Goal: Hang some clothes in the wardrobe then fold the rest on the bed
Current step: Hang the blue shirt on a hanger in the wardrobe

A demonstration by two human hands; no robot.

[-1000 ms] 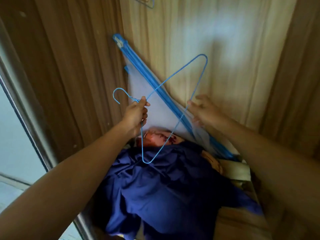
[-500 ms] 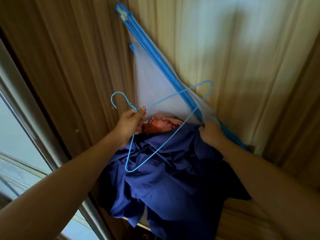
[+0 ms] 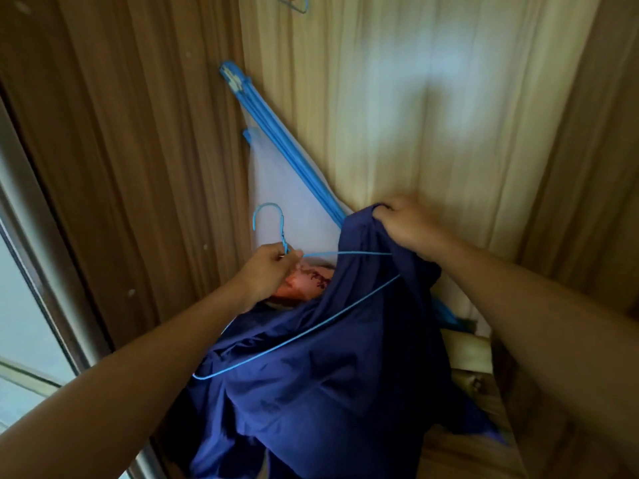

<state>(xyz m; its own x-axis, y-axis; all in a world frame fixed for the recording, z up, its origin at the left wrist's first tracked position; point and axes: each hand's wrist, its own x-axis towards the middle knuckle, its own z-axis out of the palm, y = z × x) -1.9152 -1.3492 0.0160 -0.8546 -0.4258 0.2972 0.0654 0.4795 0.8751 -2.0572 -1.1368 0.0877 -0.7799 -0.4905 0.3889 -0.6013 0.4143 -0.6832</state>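
Head view: navy garment [image 3: 328,392] lies heaped on the wardrobe floor, with one bunch lifted against the back panel [image 3: 415,98]. Right hand [image 3: 408,226] has fingers curled tight round that bunch. Left hand [image 3: 266,274] pinches the neck of the blue wire hanger [image 3: 345,253], whose far shoulder is under the cloth.

Fabric looks soft, limp and light; best taken at the collar or a shoulder seam. The thin wire would likely flex.

Half a second ago the right hand was low at the heap. Now the cloth is raised and the hanger lies flatter.

Behind: blue-framed mesh panel [image 3: 283,146], orange printed item [image 3: 304,278].
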